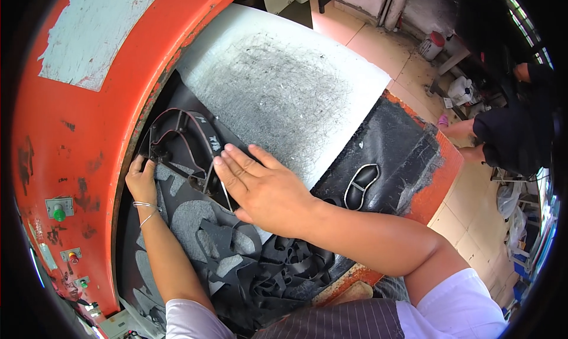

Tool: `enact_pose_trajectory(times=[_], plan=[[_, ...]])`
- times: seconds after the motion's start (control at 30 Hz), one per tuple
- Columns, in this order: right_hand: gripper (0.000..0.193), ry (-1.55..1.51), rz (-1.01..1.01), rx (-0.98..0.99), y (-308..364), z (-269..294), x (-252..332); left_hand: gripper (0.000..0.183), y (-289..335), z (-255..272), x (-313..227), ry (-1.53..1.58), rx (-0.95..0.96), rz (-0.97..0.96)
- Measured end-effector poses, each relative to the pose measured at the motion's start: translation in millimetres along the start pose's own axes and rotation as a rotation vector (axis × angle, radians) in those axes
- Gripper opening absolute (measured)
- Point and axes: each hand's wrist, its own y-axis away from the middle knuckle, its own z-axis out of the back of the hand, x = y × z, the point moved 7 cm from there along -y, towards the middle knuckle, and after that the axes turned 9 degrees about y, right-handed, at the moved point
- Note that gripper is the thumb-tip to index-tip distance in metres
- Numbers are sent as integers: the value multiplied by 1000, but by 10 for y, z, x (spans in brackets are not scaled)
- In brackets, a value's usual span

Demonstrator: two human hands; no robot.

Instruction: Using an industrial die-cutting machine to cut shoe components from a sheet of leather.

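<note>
Nearest us, holed black offcuts (290,268) suggest several cuts are done. Beyond, our left hand (142,184) has a narrow grip at the large cutting die (207,129), hold uncertain; our right hand (266,191), grip wide, fingers straight, touches it. The die sits on black sheet (184,95), seemingly uncut.

A pipe (399,4) stands against the wall (429,8) beyond the tiled floor (378,50), with a red-lidded pail (431,46) and a white jug (460,92) nearby and, farther right, a person in dark clothes (515,132) and some clear plastic bags (509,200).
</note>
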Motion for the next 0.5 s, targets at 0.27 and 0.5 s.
enact_pose_trajectory(times=[0.27,0.5], plan=[[79,10,-22,-23,27,5,-64,35,-48,-146,-217,-17,29,-63],[70,4,-45,-47,30,-8,-72,35,-60,-177,-249,12,67,-20]])
